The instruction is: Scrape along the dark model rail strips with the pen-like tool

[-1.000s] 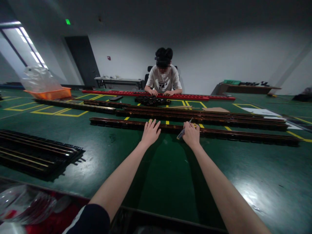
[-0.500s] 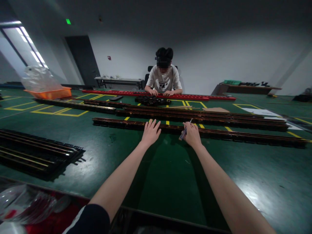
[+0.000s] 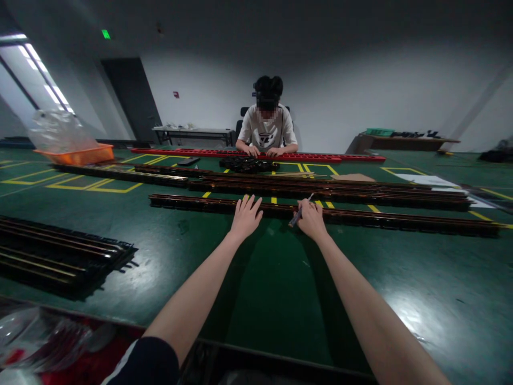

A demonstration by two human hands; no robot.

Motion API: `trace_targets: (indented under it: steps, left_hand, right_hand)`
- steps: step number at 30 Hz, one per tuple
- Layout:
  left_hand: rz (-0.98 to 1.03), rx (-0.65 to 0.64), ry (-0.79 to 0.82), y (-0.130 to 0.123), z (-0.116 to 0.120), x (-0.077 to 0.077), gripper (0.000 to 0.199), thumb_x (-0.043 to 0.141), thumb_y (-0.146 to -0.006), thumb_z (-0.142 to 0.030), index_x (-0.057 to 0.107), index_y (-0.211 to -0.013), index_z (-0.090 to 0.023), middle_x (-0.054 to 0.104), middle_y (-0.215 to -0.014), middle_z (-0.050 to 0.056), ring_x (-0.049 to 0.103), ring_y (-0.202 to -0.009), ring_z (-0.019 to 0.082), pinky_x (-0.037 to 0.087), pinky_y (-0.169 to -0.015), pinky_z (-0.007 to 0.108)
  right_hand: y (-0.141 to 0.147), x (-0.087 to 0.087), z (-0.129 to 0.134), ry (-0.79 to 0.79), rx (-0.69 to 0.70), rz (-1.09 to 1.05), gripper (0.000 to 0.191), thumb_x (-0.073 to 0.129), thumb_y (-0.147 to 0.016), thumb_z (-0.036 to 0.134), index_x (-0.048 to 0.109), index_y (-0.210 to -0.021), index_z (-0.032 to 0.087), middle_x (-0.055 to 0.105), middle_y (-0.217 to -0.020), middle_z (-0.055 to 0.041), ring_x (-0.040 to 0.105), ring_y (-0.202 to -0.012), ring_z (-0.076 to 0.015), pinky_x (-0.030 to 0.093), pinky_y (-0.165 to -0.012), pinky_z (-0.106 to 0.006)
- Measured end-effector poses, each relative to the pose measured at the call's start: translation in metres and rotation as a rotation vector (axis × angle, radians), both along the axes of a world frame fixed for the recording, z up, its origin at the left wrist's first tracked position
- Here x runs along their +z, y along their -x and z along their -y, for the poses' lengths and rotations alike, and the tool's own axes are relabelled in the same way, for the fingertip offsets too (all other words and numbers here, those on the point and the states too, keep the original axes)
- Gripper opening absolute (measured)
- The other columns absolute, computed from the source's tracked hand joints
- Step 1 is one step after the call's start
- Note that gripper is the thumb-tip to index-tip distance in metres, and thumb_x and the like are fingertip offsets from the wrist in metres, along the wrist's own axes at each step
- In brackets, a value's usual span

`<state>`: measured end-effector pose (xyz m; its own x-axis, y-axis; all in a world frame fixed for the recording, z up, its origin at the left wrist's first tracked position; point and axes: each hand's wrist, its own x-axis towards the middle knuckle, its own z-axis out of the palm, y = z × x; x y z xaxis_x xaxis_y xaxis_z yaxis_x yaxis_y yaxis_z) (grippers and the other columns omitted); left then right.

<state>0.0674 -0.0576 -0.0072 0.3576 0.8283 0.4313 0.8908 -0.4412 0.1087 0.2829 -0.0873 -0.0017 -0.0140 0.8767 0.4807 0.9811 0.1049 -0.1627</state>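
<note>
A long dark rail [image 3: 401,220] with a coppery sheen lies across the green table in front of me. My left hand [image 3: 245,218] rests on it with fingers spread flat, left of the middle. My right hand [image 3: 311,220] is closed around a slim greyish pen-like tool [image 3: 295,218] and sits at the same rail. A thin end of the tool sticks up past my fingers, while its thicker end points down to the left. The exact kind of tool cannot be made out. Behind this rail lies a bundle of similar rails [image 3: 340,191].
More dark strips [image 3: 60,256] lie at the left. An orange basket [image 3: 82,155] with a clear plastic bag stands farther back. Across the table a co-worker [image 3: 266,125] sits with both hands at a long red rail [image 3: 348,158], near a pile of black parts [image 3: 244,164].
My right hand has shifted slightly left along the rail, and the tool in it is tilted more. My left hand stays on the rail. The whole view has moved a little.
</note>
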Motion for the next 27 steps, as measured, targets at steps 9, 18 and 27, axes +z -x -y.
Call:
trace_targets:
  steps: [9, 18, 27]
  left_hand:
    - [0.017, -0.014, 0.012, 0.0009, -0.0005, -0.0006, 0.051, 0.027, -0.095, -0.041, 0.035, -0.141, -0.022, 0.028, -0.15, 0.007, 0.018, -0.141, 0.025, 0.017, -0.115, 0.049]
    - [0.019, -0.013, 0.033, 0.0014, 0.0006, 0.0006, 0.051, 0.027, -0.095, -0.041, 0.034, -0.141, -0.021, 0.028, -0.15, 0.007, 0.017, -0.141, 0.025, 0.015, -0.116, 0.048]
    - [0.012, -0.013, 0.017, 0.0013, -0.0005, -0.0011, 0.051, 0.027, -0.095, -0.041, 0.035, -0.141, -0.021, 0.028, -0.149, 0.007, 0.019, -0.14, 0.026, 0.017, -0.115, 0.049]
  right_hand:
    - [0.0046, 0.007, 0.0055, -0.051, -0.119, 0.106, 0.024, 0.041, -0.071, 0.004, 0.044, -0.091, 0.017, 0.061, -0.093, -0.0112, 0.053, -0.095, -0.0239, 0.026, -0.089, -0.036]
    - [-0.0037, 0.0039, 0.0055, -0.082, -0.087, 0.039, 0.022, 0.044, -0.069, 0.006, 0.04, -0.087, 0.018, 0.063, -0.092, -0.0113, 0.054, -0.097, -0.0252, 0.028, -0.087, -0.034]
    - [-0.0036, -0.0007, 0.0017, -0.097, -0.037, 0.038, 0.021, 0.049, -0.082, 0.037, 0.04, -0.087, 0.018, 0.062, -0.087, -0.0103, 0.056, -0.092, -0.026, 0.03, -0.087, -0.037]
